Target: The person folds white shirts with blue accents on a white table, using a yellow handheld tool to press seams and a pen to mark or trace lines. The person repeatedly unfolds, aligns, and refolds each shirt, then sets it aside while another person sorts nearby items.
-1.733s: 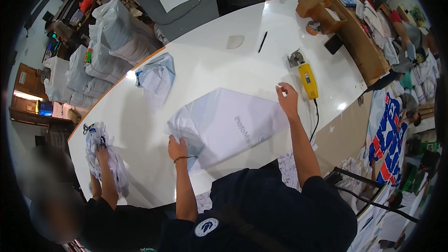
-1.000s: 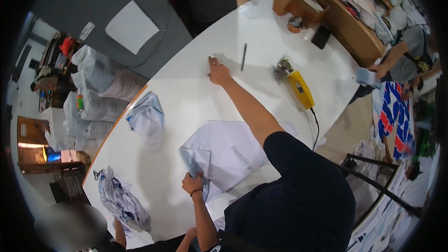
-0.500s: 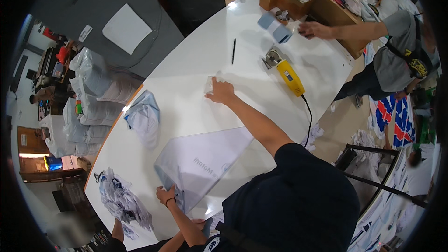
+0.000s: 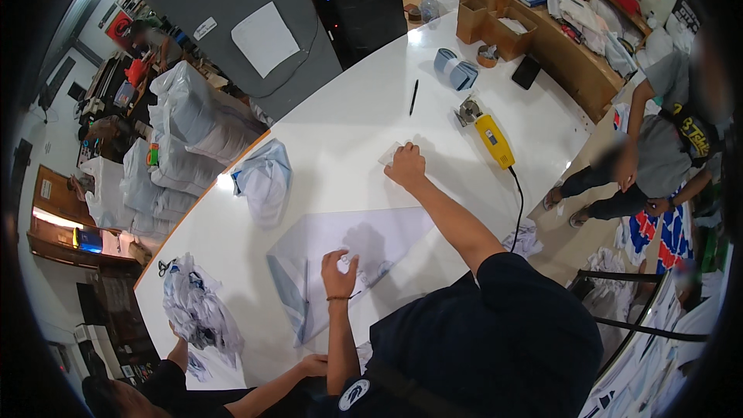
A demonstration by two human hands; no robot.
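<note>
My left hand (image 4: 339, 275) hovers over a pale fabric panel (image 4: 325, 224), fingers apart, with nothing seen in it. The panel is white with a light blue folded part at its left end. Farther off, my right hand (image 4: 407, 166) is closed on a small clear plastic piece (image 4: 388, 155) at the table surface; its fingers partly cover the piece. A crumpled white and light blue cloth (image 4: 265, 183) lies left of the panel. Beyond my right hand are a black pen (image 4: 414, 97) and a yellow corded rotary cloth cutter (image 4: 493, 139).
A folded blue bundle (image 4: 455, 70), tape roll (image 4: 487, 56) and phone (image 4: 525, 73) lie near cardboard boxes (image 4: 507, 31). Fabric scraps (image 4: 193, 306) and scissors (image 4: 164, 267) are at left. One co-worker's hand (image 4: 313, 365) is beside my left forearm; another person (image 4: 665, 124) stands right.
My left hand has left the panel's folded edge and risen over its middle. My right hand stays on the plastic piece. The person at right has drawn a hand back from the blue bundle.
</note>
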